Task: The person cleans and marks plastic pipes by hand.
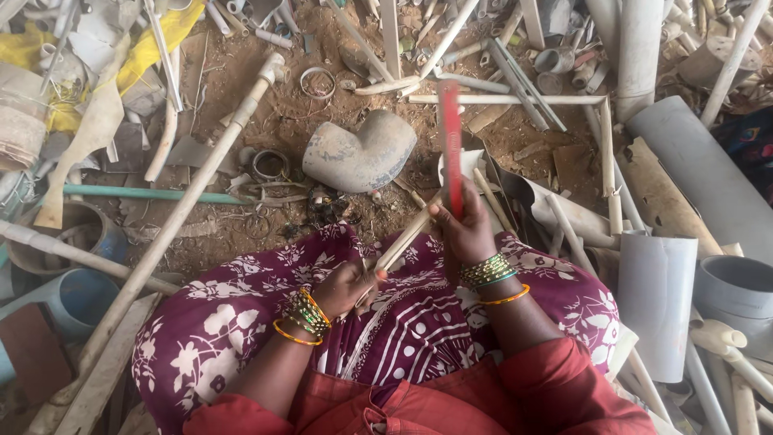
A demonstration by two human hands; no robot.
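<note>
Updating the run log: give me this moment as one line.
left hand: grips thin pale pipe | right hand: holds red blade upright by pipe | grey elbow fitting on ground ahead

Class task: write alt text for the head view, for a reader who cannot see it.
A seated person's right hand holds a red saw blade upright while the left hand grips a thin pale pipe across the lap. Scrap pipes and a grey elbow fitting litter the dirt.

Left hand [345, 286] fisted low, right hand [465, 229] raised, fingers [444, 216] clenched
</note>
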